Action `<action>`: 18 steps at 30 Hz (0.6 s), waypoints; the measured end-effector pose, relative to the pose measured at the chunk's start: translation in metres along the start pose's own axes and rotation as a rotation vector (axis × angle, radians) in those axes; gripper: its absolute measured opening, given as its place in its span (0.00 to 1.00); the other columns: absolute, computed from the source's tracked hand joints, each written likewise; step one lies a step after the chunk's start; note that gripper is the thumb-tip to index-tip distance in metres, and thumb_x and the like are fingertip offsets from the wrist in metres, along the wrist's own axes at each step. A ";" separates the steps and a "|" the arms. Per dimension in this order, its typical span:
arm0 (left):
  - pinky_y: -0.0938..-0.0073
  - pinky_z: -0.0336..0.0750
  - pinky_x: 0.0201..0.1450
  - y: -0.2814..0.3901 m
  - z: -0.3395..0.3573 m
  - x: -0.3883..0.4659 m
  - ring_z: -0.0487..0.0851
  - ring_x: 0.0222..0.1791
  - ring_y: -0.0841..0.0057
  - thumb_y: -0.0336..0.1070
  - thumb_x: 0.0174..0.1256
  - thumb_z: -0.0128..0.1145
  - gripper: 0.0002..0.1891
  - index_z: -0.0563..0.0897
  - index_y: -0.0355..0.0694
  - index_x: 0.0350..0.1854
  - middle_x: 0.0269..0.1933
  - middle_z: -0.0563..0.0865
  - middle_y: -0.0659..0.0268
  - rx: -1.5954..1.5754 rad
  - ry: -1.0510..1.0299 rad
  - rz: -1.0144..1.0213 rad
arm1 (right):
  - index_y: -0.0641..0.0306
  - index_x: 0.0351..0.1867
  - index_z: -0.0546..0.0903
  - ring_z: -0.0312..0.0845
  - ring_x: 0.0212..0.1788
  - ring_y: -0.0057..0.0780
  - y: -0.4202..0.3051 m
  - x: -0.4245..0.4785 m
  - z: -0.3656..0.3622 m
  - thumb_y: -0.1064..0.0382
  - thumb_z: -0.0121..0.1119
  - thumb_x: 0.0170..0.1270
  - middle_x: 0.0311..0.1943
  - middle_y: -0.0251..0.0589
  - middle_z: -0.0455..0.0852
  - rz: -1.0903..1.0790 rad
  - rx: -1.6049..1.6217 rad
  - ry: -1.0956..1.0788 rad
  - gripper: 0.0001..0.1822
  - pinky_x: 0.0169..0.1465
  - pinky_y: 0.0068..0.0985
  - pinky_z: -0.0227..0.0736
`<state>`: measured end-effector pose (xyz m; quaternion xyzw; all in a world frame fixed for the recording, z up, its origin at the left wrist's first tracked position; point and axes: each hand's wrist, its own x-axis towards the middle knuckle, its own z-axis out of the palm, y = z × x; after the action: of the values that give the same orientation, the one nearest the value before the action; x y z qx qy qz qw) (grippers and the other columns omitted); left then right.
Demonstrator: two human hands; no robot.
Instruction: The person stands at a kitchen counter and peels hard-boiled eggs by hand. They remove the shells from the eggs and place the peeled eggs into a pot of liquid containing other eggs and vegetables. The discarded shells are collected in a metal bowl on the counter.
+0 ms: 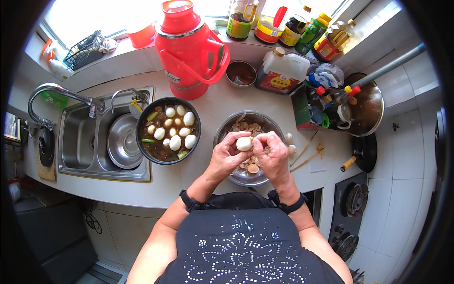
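My left hand [227,153] holds a mostly peeled egg [244,143], its white surface showing between thumb and fingers. Fingers of my right hand [273,154] pinch at the egg's right side, where a bit of brown shell seems to cling. Both hands are above a stainless steel bowl [232,122] with broken eggshells [252,168] in it. Left of the hands, a dark pot [139,149] contains brown broth, several peeled white eggs [175,142] and green vegetable pieces [152,116]. Two or more unpeeled eggs [291,149] lie against the bowl's right side.
A red thermos flask [184,53] stands behind the pot. At left is a double sink [76,149] with a metal basin [122,142]. Rightward are chopsticks [303,152], a box of bottles [301,117], a soy sauce jug [282,72], a large pot [376,117] and a gas stove [338,209].
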<state>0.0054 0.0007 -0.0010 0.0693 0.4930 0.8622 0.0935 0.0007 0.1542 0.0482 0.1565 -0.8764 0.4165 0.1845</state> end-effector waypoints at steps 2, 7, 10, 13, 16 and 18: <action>0.74 0.78 0.60 0.002 -0.002 0.000 0.82 0.55 0.79 0.22 0.64 0.67 0.27 0.75 0.38 0.65 0.55 0.83 0.65 -0.090 -0.049 -0.036 | 0.65 0.36 0.80 0.80 0.30 0.40 0.002 0.000 -0.004 0.67 0.66 0.65 0.30 0.43 0.82 0.084 0.058 0.006 0.06 0.36 0.32 0.75; 0.69 0.77 0.66 0.006 -0.003 0.002 0.81 0.62 0.71 0.18 0.64 0.64 0.29 0.69 0.37 0.66 0.61 0.79 0.60 -0.318 -0.119 -0.114 | 0.65 0.36 0.80 0.79 0.30 0.36 0.004 0.001 -0.008 0.66 0.66 0.66 0.31 0.42 0.81 0.119 0.046 0.009 0.06 0.35 0.31 0.74; 0.68 0.78 0.65 0.000 -0.004 0.003 0.82 0.61 0.71 0.19 0.64 0.65 0.27 0.69 0.38 0.64 0.59 0.81 0.59 -0.234 -0.019 -0.123 | 0.65 0.36 0.80 0.79 0.30 0.35 0.000 0.001 -0.010 0.67 0.66 0.66 0.30 0.42 0.81 0.091 0.039 -0.008 0.06 0.35 0.29 0.75; 0.68 0.79 0.65 -0.001 -0.007 0.009 0.83 0.60 0.70 0.20 0.64 0.66 0.28 0.69 0.38 0.64 0.55 0.84 0.58 -0.215 0.032 -0.177 | 0.66 0.36 0.80 0.79 0.29 0.33 -0.002 0.001 -0.009 0.68 0.65 0.66 0.30 0.42 0.80 0.081 0.032 -0.009 0.05 0.34 0.28 0.75; 0.67 0.80 0.61 0.008 -0.004 0.005 0.85 0.55 0.71 0.25 0.65 0.62 0.24 0.76 0.36 0.64 0.53 0.86 0.60 -0.362 0.007 -0.167 | 0.67 0.36 0.81 0.80 0.28 0.32 0.008 -0.001 -0.012 0.69 0.66 0.65 0.30 0.42 0.81 0.117 -0.005 0.020 0.05 0.33 0.28 0.76; 0.67 0.80 0.60 0.009 -0.008 0.003 0.85 0.54 0.72 0.26 0.66 0.62 0.24 0.76 0.36 0.66 0.53 0.85 0.62 -0.382 -0.010 -0.182 | 0.67 0.37 0.81 0.80 0.29 0.32 0.017 -0.004 -0.016 0.70 0.65 0.65 0.31 0.42 0.82 0.161 -0.030 -0.078 0.04 0.34 0.28 0.76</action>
<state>-0.0002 -0.0091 0.0026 0.0095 0.3243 0.9276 0.1849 0.0001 0.1776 0.0444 0.0988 -0.8987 0.4105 0.1186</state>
